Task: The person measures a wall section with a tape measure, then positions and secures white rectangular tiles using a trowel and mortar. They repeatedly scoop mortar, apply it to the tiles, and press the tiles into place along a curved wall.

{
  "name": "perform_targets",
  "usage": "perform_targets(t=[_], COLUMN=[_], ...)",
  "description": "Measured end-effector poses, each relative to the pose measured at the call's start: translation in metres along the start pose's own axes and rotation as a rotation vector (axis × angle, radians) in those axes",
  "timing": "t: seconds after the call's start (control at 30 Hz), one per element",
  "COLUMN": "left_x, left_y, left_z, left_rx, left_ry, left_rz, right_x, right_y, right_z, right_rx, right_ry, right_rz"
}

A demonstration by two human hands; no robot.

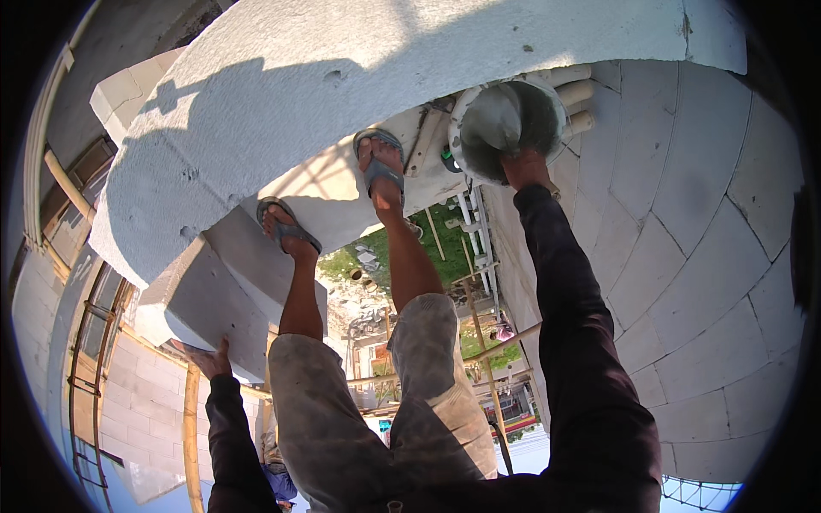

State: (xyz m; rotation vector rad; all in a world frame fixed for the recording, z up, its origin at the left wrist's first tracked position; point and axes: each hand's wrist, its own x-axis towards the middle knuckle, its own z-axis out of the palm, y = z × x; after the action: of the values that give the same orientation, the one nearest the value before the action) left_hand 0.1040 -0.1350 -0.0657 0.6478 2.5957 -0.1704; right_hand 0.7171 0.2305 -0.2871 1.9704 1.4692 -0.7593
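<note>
My left hand (pixel 206 356) rests against the lower edge of a pale grey building block (pixel 214 299), its fingers stretched out and thumb raised. My right hand (pixel 524 168) reaches into a round bucket (pixel 462 145) with a whitish, smeared rim. Inside is wet grey mortar (pixel 537 115), with a smooth, pale, curved shape beside the hand. The fingers look closed, but what they grip is hidden in the bucket. Ahead of both hands a long, pale block surface (pixel 359 81) stretches across the view, partly in shadow.
My sandalled feet (pixel 380 162) stand on a narrow pale ledge. Below it, a deep drop shows grass and rubble (pixel 363 299). A block wall (pixel 676 214) rises on the right. Bamboo poles (pixel 191 427) and a ladder-like metal frame (pixel 90 376) are at left; white pipes (pixel 479 231) run below.
</note>
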Motion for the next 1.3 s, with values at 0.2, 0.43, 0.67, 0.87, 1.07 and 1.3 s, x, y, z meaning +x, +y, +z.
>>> perform_targets(t=[0.2, 0.43, 0.67, 0.87, 1.07, 1.3], left_x=[0.002, 0.003, 0.003, -0.006, -0.01, -0.004], left_y=[-0.006, 0.015, -0.018, -0.03, -0.039, -0.056], left_z=[0.0, -0.01, -0.03, -0.019, -0.01, -0.005], left_rx=[0.095, 0.006, -0.113, -0.038, -0.115, -0.16], left_ry=[0.037, -0.015, -0.05, -0.038, 0.027, 0.13], left_rz=[0.027, -0.066, -0.035, -0.019, 0.017, 0.051], right_x=[-0.02, -0.122, -0.251, -0.338, -0.375, -0.346], right_y=[0.061, 0.011, -0.13, -0.292, -0.397, -0.458], right_z=[0.002, -0.073, -0.118, -0.109, -0.068, -0.001], right_rx=[0.121, 0.283, 0.105, 0.091, 0.201, -0.015], right_ry=[0.205, 0.154, -0.048, -0.117, -0.177, 0.086], right_rz=[-0.131, -0.349, -0.845, -1.085, -0.92, -0.928])
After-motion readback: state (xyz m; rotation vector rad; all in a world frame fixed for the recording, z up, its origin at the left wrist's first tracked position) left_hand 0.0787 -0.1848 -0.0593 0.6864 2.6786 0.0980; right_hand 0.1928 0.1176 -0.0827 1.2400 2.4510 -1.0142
